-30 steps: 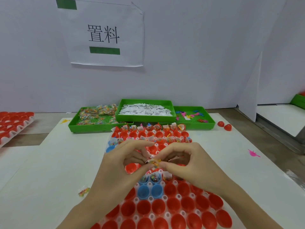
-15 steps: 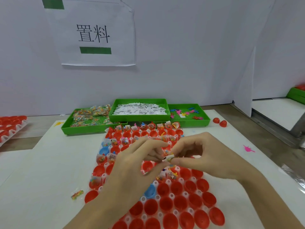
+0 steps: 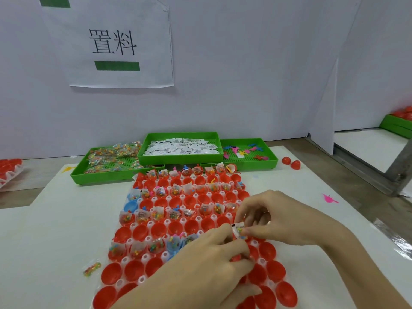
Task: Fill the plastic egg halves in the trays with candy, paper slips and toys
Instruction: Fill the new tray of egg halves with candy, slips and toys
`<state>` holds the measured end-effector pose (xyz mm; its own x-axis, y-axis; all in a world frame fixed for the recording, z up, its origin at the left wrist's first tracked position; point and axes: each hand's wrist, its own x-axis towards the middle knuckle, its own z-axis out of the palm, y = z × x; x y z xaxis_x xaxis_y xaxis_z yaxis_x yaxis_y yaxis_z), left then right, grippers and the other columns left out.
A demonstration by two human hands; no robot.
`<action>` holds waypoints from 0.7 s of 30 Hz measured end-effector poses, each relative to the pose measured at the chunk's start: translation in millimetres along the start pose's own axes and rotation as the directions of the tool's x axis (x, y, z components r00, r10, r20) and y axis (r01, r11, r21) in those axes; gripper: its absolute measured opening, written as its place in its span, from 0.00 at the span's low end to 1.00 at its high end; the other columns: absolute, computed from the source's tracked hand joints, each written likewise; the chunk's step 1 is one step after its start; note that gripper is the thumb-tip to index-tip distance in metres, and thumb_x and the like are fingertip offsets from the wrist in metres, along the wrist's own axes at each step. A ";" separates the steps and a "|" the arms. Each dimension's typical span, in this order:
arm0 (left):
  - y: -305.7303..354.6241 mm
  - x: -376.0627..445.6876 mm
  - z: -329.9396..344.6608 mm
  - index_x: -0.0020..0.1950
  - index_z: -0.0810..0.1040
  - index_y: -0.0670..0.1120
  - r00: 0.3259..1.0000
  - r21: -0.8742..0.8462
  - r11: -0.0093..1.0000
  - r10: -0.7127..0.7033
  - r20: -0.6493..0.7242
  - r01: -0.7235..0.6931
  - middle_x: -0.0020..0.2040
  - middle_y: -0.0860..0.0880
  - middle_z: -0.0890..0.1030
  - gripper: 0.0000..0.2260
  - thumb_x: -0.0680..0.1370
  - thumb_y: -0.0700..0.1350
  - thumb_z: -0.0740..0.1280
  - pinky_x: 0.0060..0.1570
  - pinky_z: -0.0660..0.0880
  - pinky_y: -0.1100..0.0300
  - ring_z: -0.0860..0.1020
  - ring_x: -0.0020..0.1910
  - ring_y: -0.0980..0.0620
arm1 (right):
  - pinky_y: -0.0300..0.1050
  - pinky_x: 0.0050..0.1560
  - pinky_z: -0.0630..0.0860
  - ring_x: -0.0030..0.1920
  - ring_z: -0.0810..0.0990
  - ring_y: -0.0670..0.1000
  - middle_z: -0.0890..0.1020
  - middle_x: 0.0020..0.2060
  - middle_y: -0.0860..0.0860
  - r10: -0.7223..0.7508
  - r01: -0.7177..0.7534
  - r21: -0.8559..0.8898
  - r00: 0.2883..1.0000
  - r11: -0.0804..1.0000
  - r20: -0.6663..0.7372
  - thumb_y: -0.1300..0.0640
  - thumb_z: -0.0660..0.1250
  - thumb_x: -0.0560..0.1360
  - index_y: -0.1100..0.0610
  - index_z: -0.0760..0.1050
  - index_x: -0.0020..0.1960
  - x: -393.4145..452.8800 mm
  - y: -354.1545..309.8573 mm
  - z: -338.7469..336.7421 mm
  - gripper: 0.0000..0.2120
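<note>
Together, both hands (image 3: 223, 253) pinch a crinkly clear candy packet (image 3: 239, 230).

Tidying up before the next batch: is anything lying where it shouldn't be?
Yes. A candy packet lies loose on the white table left of the egg tray, a pink toy sits stray on the right, and two red egg halves rest beside the green toy tray.

Between your fingertips (image 3: 245, 231): candy packet (image 3: 239, 230), clear crinkly film, glossy. Below your fingers: egg halves (image 3: 271, 250), smooth red plastic with a shine, seated in a translucent white plastic tray (image 3: 145, 257). Well beyond your fingers: green bins (image 3: 180, 157), matt moulded plastic; paper slips (image 3: 182, 147), matt white. Table sheet (image 3: 55, 230): smooth, faintly glossy.
</note>
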<state>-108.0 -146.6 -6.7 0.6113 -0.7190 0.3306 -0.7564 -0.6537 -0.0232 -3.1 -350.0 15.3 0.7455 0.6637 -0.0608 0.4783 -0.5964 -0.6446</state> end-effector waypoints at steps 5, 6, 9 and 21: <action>-7.5 0.9 0.2 0.54 0.86 0.60 0.999 0.026 0.999 0.031 0.037 -0.032 0.52 0.62 0.82 0.18 0.83 0.62 0.57 0.45 0.77 0.65 0.75 0.45 0.58 | 0.37 0.39 0.77 0.40 0.81 0.43 0.82 0.38 0.44 -0.010 0.004 -0.125 0.999 0.992 -0.050 0.57 0.77 0.71 0.45 0.80 0.41 1.7 -7.6 13.8 0.09; -8.9 1.2 0.3 0.54 0.86 0.60 0.998 0.028 0.999 0.037 0.042 -0.038 0.52 0.62 0.81 0.18 0.83 0.63 0.57 0.45 0.77 0.65 0.75 0.45 0.58 | 0.36 0.39 0.77 0.39 0.81 0.42 0.82 0.37 0.44 -0.011 0.001 -0.133 0.997 0.991 -0.073 0.57 0.78 0.71 0.44 0.80 0.40 1.7 -8.6 14.4 0.10; -10.6 2.4 0.7 0.54 0.86 0.61 0.998 0.029 0.999 0.041 0.057 -0.042 0.53 0.63 0.81 0.17 0.82 0.63 0.58 0.45 0.77 0.65 0.75 0.45 0.59 | 0.32 0.41 0.77 0.40 0.82 0.40 0.84 0.36 0.42 -0.031 0.021 -0.137 0.997 0.990 -0.074 0.57 0.79 0.71 0.45 0.83 0.41 -0.8 -11.4 9.5 0.09; -10.7 2.2 2.6 0.55 0.86 0.62 0.993 0.041 0.997 0.067 0.100 -0.072 0.53 0.63 0.81 0.20 0.82 0.64 0.55 0.47 0.76 0.69 0.77 0.45 0.60 | 0.36 0.44 0.80 0.42 0.83 0.41 0.84 0.41 0.42 -0.025 0.016 -0.151 0.998 0.988 -0.058 0.57 0.76 0.74 0.45 0.85 0.43 -0.7 -10.8 11.0 0.06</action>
<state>-97.9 -141.9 -8.1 0.5792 -0.7814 0.2323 -0.7881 -0.6096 -0.0858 -13.9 -339.0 14.0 0.7593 0.6507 -0.0004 0.5544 -0.6472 -0.5232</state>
